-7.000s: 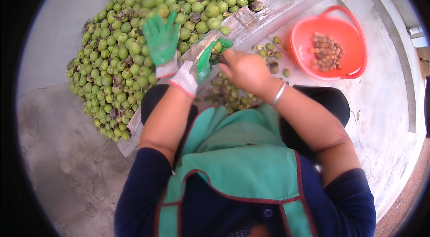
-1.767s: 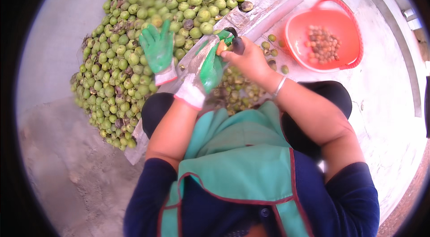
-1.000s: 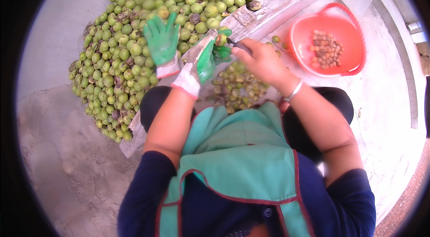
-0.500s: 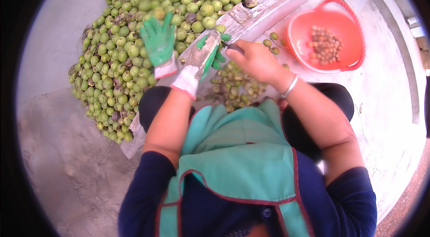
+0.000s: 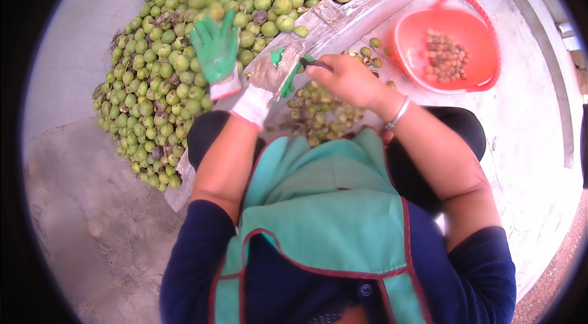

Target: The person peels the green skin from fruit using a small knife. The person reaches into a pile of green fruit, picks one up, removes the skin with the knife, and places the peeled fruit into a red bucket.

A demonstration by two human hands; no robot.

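My left hand point(image 5: 267, 81) wears a white-cuffed green glove, its back stained grey-brown. Its fingers curl down toward the right, and whatever they hold is hidden beneath the glove. Close against those fingers, my bare right hand point(image 5: 352, 81) grips a knife by its dark handle point(image 5: 320, 65); the blade is hard to make out. A spare green glove point(image 5: 215, 48) lies palm-side up on the big heap of green-husked walnuts point(image 5: 160, 103), left of my gloved hand. Below my hands sits a pile of cut green husks point(image 5: 321, 116).
To the right stands a red plastic basket point(image 5: 401, 57) with brown shelled-out walnuts point(image 5: 446, 57) inside. A worn wooden board point(image 5: 331, 15) runs diagonally along the heap's edge. Several loose green walnuts point(image 5: 366, 52) lie between board and basket. My knees flank the husk pile.
My left hand has turned and shifted slightly left, and its fingers are less spread. The right hand with the knife has stayed almost in place.
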